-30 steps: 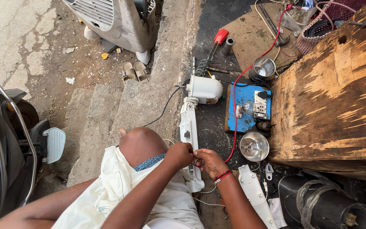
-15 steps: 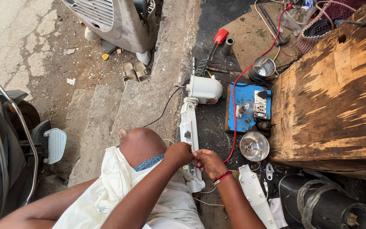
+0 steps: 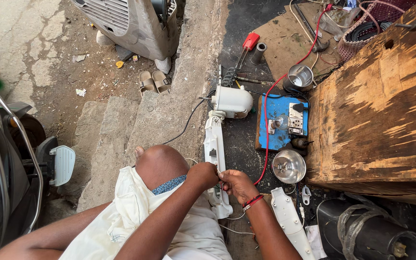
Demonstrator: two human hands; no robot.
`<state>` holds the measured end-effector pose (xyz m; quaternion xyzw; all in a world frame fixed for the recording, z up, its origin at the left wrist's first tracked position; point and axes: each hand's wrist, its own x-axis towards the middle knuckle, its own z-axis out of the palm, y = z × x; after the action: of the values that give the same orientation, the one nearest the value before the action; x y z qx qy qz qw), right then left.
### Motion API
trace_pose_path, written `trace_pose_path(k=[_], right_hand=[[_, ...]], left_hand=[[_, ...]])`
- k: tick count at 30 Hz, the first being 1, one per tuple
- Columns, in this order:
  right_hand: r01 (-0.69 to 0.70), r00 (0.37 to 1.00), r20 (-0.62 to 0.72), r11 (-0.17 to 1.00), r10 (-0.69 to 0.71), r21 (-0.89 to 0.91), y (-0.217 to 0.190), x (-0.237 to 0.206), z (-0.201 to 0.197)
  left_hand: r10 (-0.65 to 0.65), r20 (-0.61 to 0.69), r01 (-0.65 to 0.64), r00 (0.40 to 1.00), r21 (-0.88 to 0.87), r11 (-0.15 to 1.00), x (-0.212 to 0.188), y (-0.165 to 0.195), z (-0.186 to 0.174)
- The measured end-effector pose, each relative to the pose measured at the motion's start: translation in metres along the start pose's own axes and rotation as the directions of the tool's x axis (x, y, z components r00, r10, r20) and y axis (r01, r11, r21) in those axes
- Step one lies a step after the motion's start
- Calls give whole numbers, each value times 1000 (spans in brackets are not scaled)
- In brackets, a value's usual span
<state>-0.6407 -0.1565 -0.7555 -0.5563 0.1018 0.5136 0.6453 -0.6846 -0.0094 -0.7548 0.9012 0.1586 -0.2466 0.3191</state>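
- Our left hand [image 3: 203,174] and right hand [image 3: 234,184] meet over the lower part of a long white appliance housing [image 3: 214,144], which lies lengthwise on the dark ground in front of our knee; laid flat like this, it stays put while both hands work at one spot.
- Both hands are closed narrowly, fingertips pinched together at the housing's edge. They seem to pinch a thin wire or small part, but we cannot tell exactly what is between the fingers.
- The housing's far end joins a rounded white motor head [image 3: 232,101], with a black cord running off to the left over the concrete step.
- A detached white cover panel [image 3: 290,219] lies just beside our right forearm, set aside but within reach.
- A blue switch board [image 3: 278,126] with a socket sits to the right of the housing, a red wire [image 3: 267,115] trailing from it toward our hands, likely so power is close for testing.
- A shiny metal bowl [image 3: 289,166] rests near the board, probably to keep small parts together.
- A red-handled screwdriver [image 3: 246,48] lies farther up, well apart from the hands.
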Motion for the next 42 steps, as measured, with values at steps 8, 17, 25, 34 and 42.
trace_pose_path(k=[8, 17, 25, 34, 42], right_hand=[[-56, 998, 40, 998, 56, 4, -5, -3, -10], [29, 998, 59, 978, -17, -205, -4, -6, -7], [40, 999, 44, 963, -29, -265, -3, -6, -4], [54, 996, 87, 919, -21, -391, -10, -7, 0], [60, 988, 150, 819, 33, -571, -22, -2, -3]], left_hand=[[64, -258, -94, 964, -105, 990, -8, -1, 11], [-101, -43, 95, 994, -119, 988, -6, 2, 3], [-145, -104, 136, 984, -92, 986, -4, 7, 8], [-250, 50, 255, 967, -182, 950, -1, 12, -6], [-194, -2, 189, 981, -204, 961, 4, 7, -8]])
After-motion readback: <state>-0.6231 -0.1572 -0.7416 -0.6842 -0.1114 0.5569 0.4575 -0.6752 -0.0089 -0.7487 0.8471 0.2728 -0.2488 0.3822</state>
